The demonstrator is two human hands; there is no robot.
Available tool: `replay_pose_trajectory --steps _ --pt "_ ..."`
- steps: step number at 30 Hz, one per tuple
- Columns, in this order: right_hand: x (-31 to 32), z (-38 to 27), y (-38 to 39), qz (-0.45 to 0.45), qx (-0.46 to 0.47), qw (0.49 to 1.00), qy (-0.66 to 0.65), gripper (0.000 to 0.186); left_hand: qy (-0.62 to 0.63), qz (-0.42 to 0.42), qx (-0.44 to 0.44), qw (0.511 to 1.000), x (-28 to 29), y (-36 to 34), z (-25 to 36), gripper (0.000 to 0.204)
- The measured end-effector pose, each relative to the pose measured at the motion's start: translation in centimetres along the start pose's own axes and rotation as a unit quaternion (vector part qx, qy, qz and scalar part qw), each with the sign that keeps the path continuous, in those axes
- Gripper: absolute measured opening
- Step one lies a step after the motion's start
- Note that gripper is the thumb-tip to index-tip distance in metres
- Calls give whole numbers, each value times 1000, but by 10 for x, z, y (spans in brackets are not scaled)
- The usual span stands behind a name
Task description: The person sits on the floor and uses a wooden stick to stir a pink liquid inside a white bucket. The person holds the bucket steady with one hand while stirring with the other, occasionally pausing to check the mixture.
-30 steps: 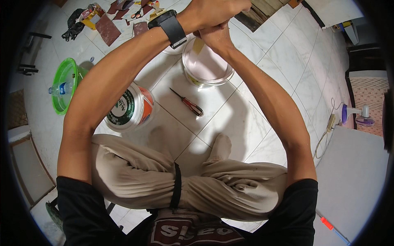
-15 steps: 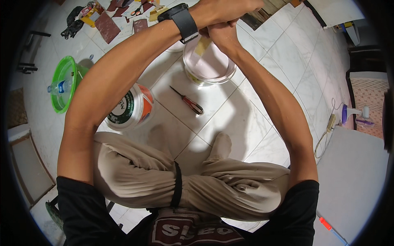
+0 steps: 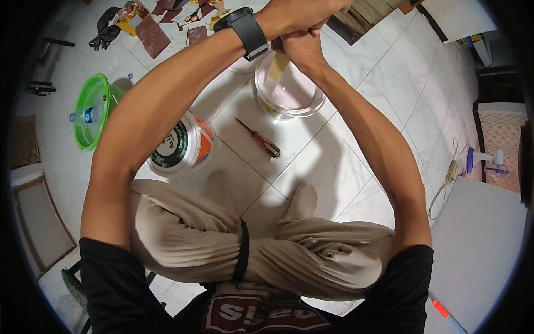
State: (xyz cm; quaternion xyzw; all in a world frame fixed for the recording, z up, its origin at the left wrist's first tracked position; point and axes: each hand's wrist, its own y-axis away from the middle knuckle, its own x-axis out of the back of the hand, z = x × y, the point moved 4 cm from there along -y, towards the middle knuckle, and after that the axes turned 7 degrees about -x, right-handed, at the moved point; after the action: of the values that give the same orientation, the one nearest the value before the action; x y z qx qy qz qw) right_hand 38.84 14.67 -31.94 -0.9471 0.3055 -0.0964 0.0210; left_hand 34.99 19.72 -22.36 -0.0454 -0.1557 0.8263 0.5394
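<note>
At the top, my left hand [image 3: 303,14], wearing a black watch [image 3: 246,34], is closed just over my right hand; what it grips is hidden. My right hand [image 3: 300,47] is closed on a flat yellowish stick [image 3: 278,69] that reaches down into a bucket of pale pink paint [image 3: 295,92]. A second white container [image 3: 243,65] is partly hidden behind my left wrist. Below the bucket a pointed tool with a red and black handle [image 3: 267,143] lies on the tiles. A lidded white and orange bucket [image 3: 194,142] stands left of it, beside my left forearm.
A green tub [image 3: 86,133] with a bottle is at the left. Scissors [image 3: 193,15], sanding sheets [image 3: 153,39] and a black bag [image 3: 104,33] lie at the top left. Wooden boards [image 3: 356,19] are at the top; a pale panel [image 3: 473,239] and purple appliance [image 3: 478,161] are at the right.
Both hands have shifted slightly to the right, staying one over the other, and the stick sits farther right in the paint. The whole view has shifted a little.
</note>
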Motion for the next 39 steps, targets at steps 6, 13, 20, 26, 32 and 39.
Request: replay_pose_trajectory --steps 6,13,20,26,32,39 --pt "39 29 -22 65 161 973 152 11 75 -14 -112 991 -3 -5 -18 20" --pt "-4 12 -11 -47 -13 994 -93 22 126 -26 60 990 13 -10 -25 25" --pt "14 12 -38 72 184 977 81 8 55 11 -60 997 8 -9 -11 24" --pt "2 20 -28 18 63 993 99 10 245 -62 61 966 29 -18 -51 24" --pt "5 51 -42 53 33 992 -105 21 45 -21 -50 998 6 -19 -10 27" --pt "17 19 -23 133 213 967 40 6 224 -86 3 971 5 -19 -38 22"
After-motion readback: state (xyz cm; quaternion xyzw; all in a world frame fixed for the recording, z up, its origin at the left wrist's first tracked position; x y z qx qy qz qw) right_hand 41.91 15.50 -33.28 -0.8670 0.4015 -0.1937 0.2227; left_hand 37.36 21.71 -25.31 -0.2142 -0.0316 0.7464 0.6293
